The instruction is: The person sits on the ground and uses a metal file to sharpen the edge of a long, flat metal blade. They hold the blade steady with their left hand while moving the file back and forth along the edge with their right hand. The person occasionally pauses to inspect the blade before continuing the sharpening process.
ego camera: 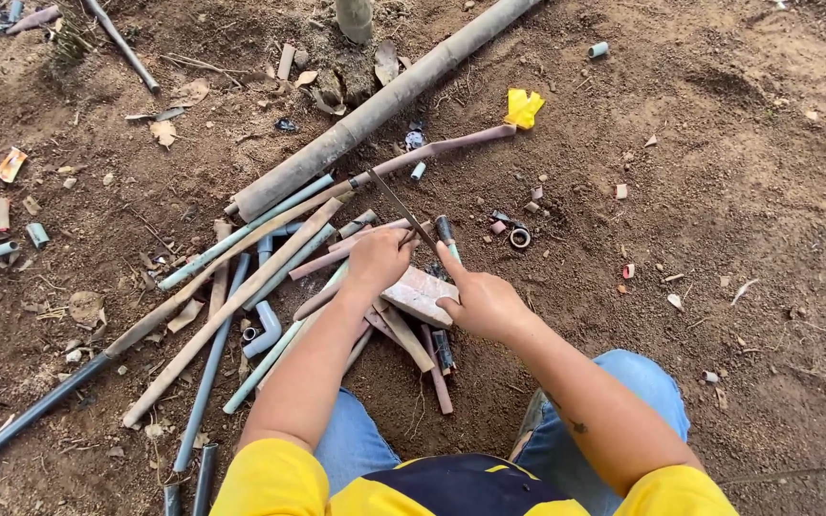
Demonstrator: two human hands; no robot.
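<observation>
My left hand (380,258) is closed over a pale pipe piece at the top edge of a pinkish stone block (420,294) that lies on the dirt. My right hand (482,304) rests against the block's right side, index finger stretched up and to the left. It holds the near end of a thin dark blade (394,201), which slants up and left past my left fingers. A short greenish pipe with a dark end (445,229) lies just beyond my right fingertip. What my left palm covers is hidden.
Several long grey, blue and tan pipes (241,287) lie fanned out to the left of the block. A thick bamboo pole (375,110) crosses the top. A yellow scrap (523,107), a small ring (520,237) and pipe offcuts dot the soil. My knees (623,382) are below.
</observation>
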